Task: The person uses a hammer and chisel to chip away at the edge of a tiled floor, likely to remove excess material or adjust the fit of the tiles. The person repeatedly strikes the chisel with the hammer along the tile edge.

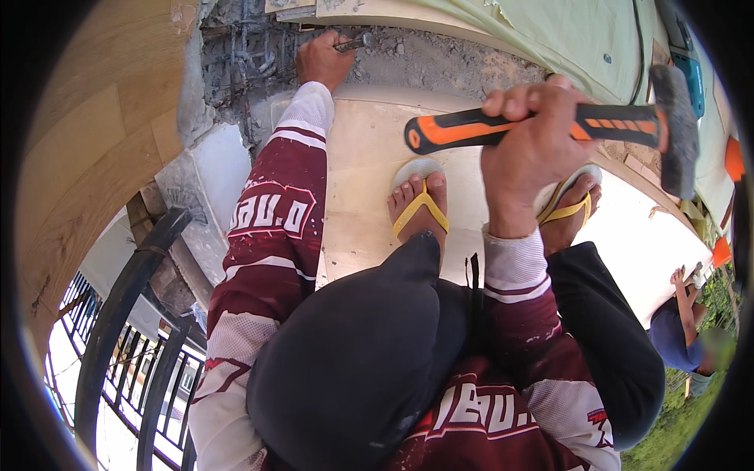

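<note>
Gripping a hammer (620, 123), the right hand (534, 145) holds its long axis crosswise, head to the fist's right, butt to its left. The left hand (322, 61) clasps a metal tool (353, 44), visible end pointing right, near rough concrete (412, 63).

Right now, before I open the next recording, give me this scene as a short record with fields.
Left grip: closed around a chisel-like metal tool; contact with the surface below unclear
Right grip: closed around a hammer with a black-and-orange handle, its head toward the picture's right
Work surface: rough, broken concrete, with exposed rebar at upper left
Footwear: flip-flops with yellow straps
Left side: black metal railing
Far right: another person
</note>
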### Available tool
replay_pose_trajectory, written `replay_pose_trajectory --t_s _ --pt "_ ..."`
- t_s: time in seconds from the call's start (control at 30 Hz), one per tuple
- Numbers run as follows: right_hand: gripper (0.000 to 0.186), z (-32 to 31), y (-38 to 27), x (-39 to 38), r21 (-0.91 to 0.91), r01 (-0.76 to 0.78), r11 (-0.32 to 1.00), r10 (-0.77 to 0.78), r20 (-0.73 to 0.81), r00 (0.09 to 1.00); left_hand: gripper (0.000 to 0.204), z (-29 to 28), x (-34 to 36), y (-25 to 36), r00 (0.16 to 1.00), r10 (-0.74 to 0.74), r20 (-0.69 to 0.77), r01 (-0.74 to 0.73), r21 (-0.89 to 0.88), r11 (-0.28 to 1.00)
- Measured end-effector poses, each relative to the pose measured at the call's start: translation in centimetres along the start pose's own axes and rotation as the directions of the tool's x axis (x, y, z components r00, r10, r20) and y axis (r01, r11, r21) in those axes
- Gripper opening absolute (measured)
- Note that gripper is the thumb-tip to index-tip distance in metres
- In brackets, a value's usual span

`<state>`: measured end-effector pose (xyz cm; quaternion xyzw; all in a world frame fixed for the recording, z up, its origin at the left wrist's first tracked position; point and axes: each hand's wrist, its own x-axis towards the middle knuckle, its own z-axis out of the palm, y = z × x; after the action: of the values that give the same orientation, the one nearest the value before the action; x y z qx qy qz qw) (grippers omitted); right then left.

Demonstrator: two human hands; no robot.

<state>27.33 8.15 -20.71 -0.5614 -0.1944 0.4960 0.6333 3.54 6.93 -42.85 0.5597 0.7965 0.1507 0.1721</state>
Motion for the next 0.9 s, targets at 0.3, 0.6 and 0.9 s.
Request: replay_pose_trajectory --t_s 0.3,0.6,0.9 --pt "0.015 -5.7 2.4 -1.9 -0.333 -0.427 0.841 0.5 0.172 0.849 0.015 0.1 0.5 0.2 0.998 0.0 0.065 0.001 -0.01 1.0" --pt "0.015 -0.3 0.6 0.2 0.056 0.027 0.998 -0.027 0.008 1.0 0.017 0.1 0.4 0.1 0.999 -0.019 0.041 0.02 -0.014 1.0" --pt "0.017 -5.4 2.3 -2.2 -0.29 -0.464 0.837 0.519 0.155 0.84 0.016 0.6 0.9 0.2 0.998 0.007 0.058 -0.007 0.001 1.0"
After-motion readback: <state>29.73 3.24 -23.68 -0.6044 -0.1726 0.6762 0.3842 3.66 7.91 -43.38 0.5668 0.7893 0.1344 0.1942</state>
